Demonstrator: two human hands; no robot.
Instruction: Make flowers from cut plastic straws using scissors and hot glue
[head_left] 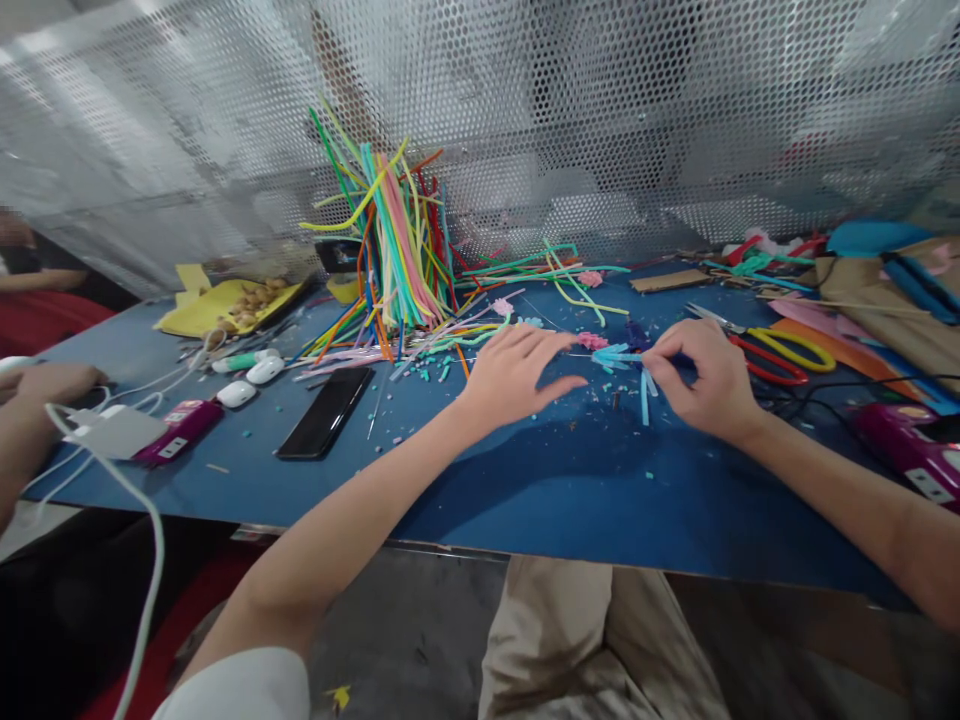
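My right hand (701,380) is closed in a pinch on a bunch of short light blue pipe cleaners (615,355), whose ends fan out to the left of my fingertips and hang down below them. My left hand (517,370) is open just to the left of it, palm down, thumb and fingers apart with nothing visible between them. Behind the light blue bunch lie a pink fuzzy piece (592,341) and a dark blue fuzzy piece (637,335). Scissors with red and yellow handles (780,350) rest right beside my right hand.
A tall bundle of coloured pipe cleaners (401,240) stands against the perforated metal panel (600,120). A black phone (325,413), white charger (120,432) and purple power strip (180,430) lie left. Another person's hand (56,385) rests at far left. Blue offcuts litter the table (540,500).
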